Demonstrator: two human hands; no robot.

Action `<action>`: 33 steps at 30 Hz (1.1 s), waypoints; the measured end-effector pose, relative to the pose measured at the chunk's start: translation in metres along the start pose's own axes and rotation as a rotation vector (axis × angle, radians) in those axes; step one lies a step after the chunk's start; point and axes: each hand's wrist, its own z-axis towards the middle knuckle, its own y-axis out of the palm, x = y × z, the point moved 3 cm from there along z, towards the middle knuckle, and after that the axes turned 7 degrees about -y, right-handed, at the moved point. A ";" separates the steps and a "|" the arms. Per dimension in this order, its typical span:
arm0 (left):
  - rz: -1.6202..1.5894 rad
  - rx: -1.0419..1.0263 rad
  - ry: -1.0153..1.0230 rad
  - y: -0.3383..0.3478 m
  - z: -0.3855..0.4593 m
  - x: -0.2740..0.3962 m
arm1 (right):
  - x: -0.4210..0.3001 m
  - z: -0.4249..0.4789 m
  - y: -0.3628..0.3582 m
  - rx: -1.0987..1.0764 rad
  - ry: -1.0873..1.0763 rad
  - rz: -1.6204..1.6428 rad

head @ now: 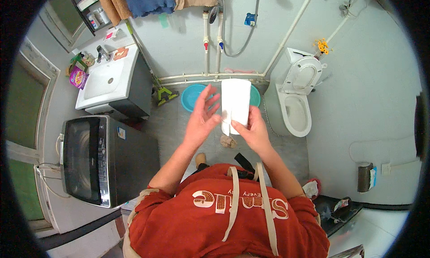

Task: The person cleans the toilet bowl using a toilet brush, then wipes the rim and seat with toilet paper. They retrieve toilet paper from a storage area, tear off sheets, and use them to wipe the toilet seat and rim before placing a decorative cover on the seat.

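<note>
A white, thick oblong of paper (236, 100), apparently a tissue roll or folded pad, is held upright before my chest. My right hand (254, 132) grips its lower right corner, with the thumb across the front. A loose flap or end hangs at its lower left edge. Just left of the paper is my left hand (202, 121), fingers spread and holding nothing; whether its thumb tip touches the paper is unclear. Behind the paper, a green basin (255, 96) is partly hidden. A blue basin (192, 96) sits on the floor beyond my left fingers.
To the left stand a washing machine (134, 157) and a sink cabinet (139, 79), with a green mop (166, 95) beside it. At right is a toilet (275, 113) with its lid raised. A crumpled brown cloth or paper (228, 142) lies on the floor below my hands.
</note>
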 end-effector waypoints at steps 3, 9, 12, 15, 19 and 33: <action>0.431 0.248 0.245 0.006 -0.002 0.024 | -0.006 -0.001 0.004 0.051 -0.044 -0.169; 0.646 0.311 0.351 0.007 -0.001 0.031 | -0.006 -0.012 0.011 0.043 -0.040 -0.196; 0.643 0.278 0.436 0.012 -0.003 0.038 | -0.006 -0.015 0.011 0.037 -0.030 -0.181; 0.671 0.254 0.451 0.014 -0.005 0.038 | -0.002 -0.017 0.010 0.026 -0.027 -0.226; 0.678 0.303 0.473 0.007 -0.005 0.032 | 0.001 -0.019 0.008 0.022 -0.006 -0.192; 0.069 0.098 -0.278 -0.007 -0.014 0.000 | 0.004 -0.018 0.004 0.081 0.119 0.276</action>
